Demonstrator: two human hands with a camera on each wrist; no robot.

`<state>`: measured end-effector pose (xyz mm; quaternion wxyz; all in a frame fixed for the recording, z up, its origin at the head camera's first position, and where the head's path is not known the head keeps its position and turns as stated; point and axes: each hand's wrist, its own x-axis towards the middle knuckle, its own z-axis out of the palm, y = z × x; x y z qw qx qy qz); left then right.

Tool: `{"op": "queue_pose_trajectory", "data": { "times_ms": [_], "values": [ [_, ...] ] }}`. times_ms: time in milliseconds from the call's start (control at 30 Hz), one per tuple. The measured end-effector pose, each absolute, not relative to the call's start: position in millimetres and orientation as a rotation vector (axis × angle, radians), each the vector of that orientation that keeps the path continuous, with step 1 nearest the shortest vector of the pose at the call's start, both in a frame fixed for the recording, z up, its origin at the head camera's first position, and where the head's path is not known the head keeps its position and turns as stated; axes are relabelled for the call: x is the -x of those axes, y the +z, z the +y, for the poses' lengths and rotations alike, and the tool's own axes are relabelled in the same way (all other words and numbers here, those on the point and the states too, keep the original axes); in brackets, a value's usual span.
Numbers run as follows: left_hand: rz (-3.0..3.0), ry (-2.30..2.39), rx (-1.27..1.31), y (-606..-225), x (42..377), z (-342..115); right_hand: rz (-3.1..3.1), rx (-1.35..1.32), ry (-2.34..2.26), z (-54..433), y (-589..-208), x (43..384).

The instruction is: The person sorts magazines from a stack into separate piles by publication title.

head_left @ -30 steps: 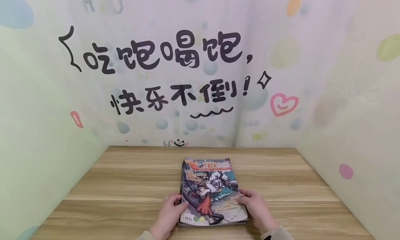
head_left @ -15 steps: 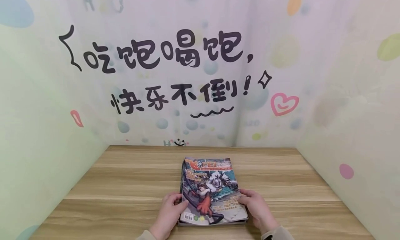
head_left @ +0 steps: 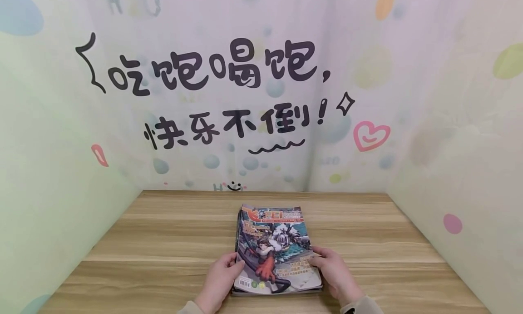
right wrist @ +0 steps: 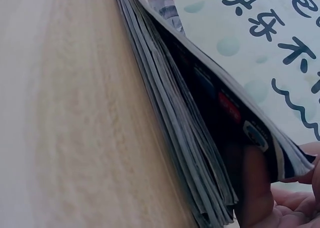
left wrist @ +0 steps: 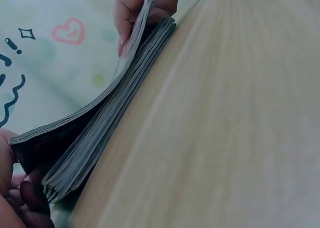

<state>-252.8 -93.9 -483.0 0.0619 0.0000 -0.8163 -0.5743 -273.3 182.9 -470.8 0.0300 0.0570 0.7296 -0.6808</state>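
A magazine (head_left: 273, 246) with a colourful illustrated cover tops a stack of magazines (left wrist: 107, 130) on the wooden table. At its left side my left hand (head_left: 222, 277) pinches it, thumb on the cover and fingers underneath. Opposite, my right hand (head_left: 336, 275) grips the right side the same way. Both wrist views show the top magazine bowed, its held sides raised off the stack with a dark gap below. In the right wrist view, fingers of my right hand (right wrist: 292, 203) reach into that gap, beside the stack's page edges (right wrist: 170, 112).
The wooden table (head_left: 163, 227) extends around the stack on all sides. Behind it hangs a pale printed backdrop (head_left: 196, 177) with large black characters, and similar pale walls (head_left: 457, 168) close in the left and right.
Both hands and the top magazine have shifted very slightly to the left. Each hand keeps the same hold.
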Motion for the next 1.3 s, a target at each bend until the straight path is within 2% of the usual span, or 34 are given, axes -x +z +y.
{"op": "queue_pose_trajectory", "data": {
  "times_ms": [600,1300],
  "values": [
    [-2.437,-2.173,0.018,-479,258,-105,2.224,-0.141,-2.048,180,-466,271],
    [-2.417,-2.232,0.111,-482,259,-107,2.136,-0.077,-2.031,186,-469,271]
  ]
}}
